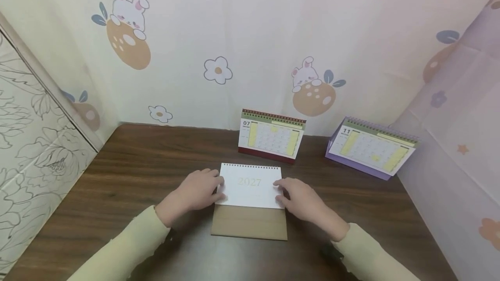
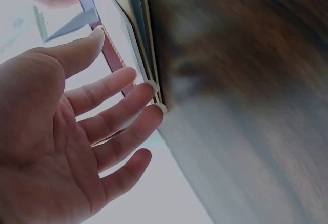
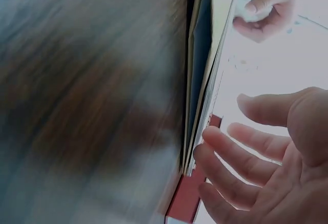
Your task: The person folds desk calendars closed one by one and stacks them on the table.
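Observation:
A desk calendar [image 1: 250, 187] with a white 2027 cover, a top spiral and a tan base [image 1: 249, 222] lies nearly flat on the table. My left hand [image 1: 201, 189] is at its left edge, my right hand [image 1: 300, 198] at its right edge. In the left wrist view, the fingers of the left hand [image 2: 77, 126] are loosely bent, their tips right at the calendar's side [image 2: 146, 34] and the thumb held apart. The right wrist view has the right hand [image 3: 266, 167] much the same, fingertips beside the calendar's layered edge [image 3: 202, 65].
Behind stand two upright desk calendars: a dark red one [image 1: 271, 137] showing 07 and a purple one [image 1: 371, 147] showing 11, angled at the right. The dark wooden table [image 1: 156, 155] meets a printed curtain [image 1: 175, 55] at the back and sides.

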The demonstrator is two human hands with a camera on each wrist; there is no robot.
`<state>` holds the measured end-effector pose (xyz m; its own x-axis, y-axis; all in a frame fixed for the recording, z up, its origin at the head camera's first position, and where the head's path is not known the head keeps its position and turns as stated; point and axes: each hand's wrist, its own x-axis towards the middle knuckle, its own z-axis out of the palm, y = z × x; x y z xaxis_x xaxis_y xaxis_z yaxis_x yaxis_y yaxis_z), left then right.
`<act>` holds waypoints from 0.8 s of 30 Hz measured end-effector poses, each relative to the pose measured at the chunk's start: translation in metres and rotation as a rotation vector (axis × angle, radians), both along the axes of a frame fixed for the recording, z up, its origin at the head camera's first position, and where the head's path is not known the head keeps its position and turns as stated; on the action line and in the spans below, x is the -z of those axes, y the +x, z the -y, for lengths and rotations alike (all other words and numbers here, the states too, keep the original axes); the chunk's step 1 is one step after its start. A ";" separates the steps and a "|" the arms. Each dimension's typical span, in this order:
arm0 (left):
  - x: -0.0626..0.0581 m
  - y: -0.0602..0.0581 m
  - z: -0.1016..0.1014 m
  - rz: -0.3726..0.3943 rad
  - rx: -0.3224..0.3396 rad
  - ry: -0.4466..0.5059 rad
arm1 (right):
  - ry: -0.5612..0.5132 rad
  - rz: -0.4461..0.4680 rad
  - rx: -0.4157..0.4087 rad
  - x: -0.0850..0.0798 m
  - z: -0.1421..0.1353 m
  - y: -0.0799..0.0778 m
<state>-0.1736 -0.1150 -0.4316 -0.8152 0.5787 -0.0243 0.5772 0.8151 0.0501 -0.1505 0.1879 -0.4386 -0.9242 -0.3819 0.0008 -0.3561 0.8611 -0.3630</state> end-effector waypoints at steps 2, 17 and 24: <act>-0.001 -0.003 0.004 0.037 -0.049 0.012 | -0.025 0.011 0.042 -0.001 -0.004 -0.002; 0.009 -0.008 0.012 0.413 -0.246 0.206 | -0.024 0.253 0.062 0.002 -0.015 -0.005; 0.016 -0.009 0.012 0.419 -0.242 0.253 | -0.065 0.304 0.009 0.007 -0.017 -0.006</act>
<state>-0.1830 -0.1267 -0.4474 -0.8764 0.4055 -0.2598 0.2629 0.8549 0.4472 -0.1564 0.2045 -0.4453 -0.8893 -0.3817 -0.2518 -0.2152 0.8351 -0.5062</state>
